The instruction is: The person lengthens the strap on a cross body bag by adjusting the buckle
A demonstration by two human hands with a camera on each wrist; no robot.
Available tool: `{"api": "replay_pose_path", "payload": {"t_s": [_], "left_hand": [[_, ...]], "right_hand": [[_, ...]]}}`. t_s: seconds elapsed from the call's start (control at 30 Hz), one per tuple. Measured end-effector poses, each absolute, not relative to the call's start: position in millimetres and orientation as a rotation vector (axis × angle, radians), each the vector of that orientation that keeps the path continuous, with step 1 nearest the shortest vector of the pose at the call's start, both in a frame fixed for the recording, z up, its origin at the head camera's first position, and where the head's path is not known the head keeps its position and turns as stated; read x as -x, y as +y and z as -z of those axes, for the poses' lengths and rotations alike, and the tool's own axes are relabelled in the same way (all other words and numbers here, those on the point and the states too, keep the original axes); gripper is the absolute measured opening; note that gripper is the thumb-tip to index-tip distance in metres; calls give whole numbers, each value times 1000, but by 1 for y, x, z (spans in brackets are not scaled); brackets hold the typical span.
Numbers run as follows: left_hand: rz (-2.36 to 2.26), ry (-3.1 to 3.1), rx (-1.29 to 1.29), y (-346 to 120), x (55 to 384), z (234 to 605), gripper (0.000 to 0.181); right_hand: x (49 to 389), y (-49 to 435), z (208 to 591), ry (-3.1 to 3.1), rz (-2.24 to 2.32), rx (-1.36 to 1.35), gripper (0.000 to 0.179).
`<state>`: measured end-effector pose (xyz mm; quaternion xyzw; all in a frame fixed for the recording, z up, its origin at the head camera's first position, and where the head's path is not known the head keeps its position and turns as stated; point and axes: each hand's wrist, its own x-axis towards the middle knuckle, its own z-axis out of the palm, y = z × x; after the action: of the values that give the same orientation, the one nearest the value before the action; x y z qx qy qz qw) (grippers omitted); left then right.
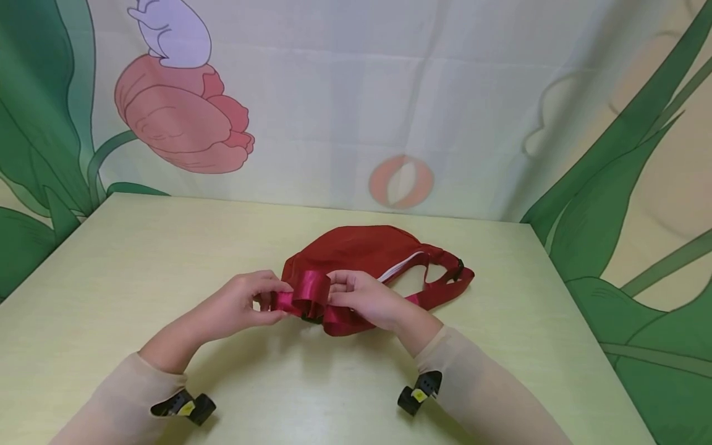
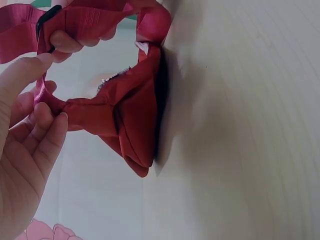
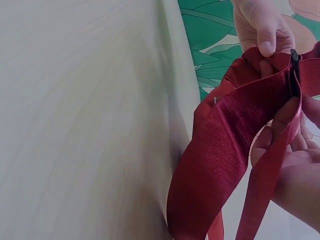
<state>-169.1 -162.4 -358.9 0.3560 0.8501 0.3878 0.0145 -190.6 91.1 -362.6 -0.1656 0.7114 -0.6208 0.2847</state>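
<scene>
A red waist bag (image 1: 350,250) lies on the table with its white zip (image 1: 399,266) facing the near right. My left hand (image 1: 241,303) pinches the shiny dark-red strap (image 2: 44,95) close to the bag's left end, thumb against fingertips. Just to its right, my right hand (image 1: 364,300) grips a raised loop of the same webbing (image 1: 311,289). In the left wrist view a black slider buckle (image 2: 48,21) sits on the strap by the right fingers. The right wrist view shows the slider (image 3: 295,72) between the two hands, with strap hanging below it.
The pale table (image 1: 139,247) ends at a printed cloth backdrop (image 1: 311,111). More strap (image 1: 445,290) with a black fitting (image 1: 459,264) loops off the bag's right end. Small black cameras (image 1: 191,408) sit at both sleeve cuffs.
</scene>
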Motion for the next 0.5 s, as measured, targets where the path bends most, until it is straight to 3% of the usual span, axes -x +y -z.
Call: {"api": "replay_pose_path", "payload": {"t_s": [0.2,0.37,0.5], "left_hand": [[-1172,2713,-1098,-168,172,365,29],[-1069,2803,-1054,-158,169,367,44],[-1136,2790,-1017,-143,162,364,39]], "right_hand": [[193,93,364,1935,1667,480,23],[195,91,367,1919,1693,483,24],[195,87,368,1902,1730,490,23]]}}
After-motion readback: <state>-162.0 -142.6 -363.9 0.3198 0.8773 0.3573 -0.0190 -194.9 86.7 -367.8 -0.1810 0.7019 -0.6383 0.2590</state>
